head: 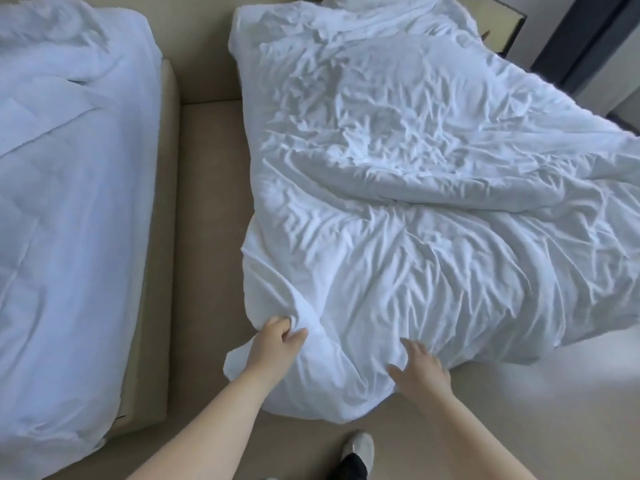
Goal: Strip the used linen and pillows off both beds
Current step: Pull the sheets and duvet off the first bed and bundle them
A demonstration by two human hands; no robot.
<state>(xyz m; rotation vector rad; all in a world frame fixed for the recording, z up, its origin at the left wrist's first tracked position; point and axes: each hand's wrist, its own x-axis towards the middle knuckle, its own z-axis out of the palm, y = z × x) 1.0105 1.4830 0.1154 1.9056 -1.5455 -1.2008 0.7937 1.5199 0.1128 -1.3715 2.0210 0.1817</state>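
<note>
A crumpled white duvet [398,202] covers the right bed and hangs over its foot down to the floor. My left hand [277,344] is closed on a fold of that duvet at its near left corner. My right hand [420,367] rests flat on the duvet's near edge with the fingers spread, holding nothing. A white pillow [341,0] peeks out at the head of the right bed. The left bed [69,220] is covered in white linen [52,57], bunched up near its head.
A beige carpet aisle [207,202] runs between the two beds. The left bed's beige base [156,306] borders the aisle. A dark-framed nightstand [502,26] and a dark curtain [588,46] stand at the far right. My white shoe [358,445] is on the floor below.
</note>
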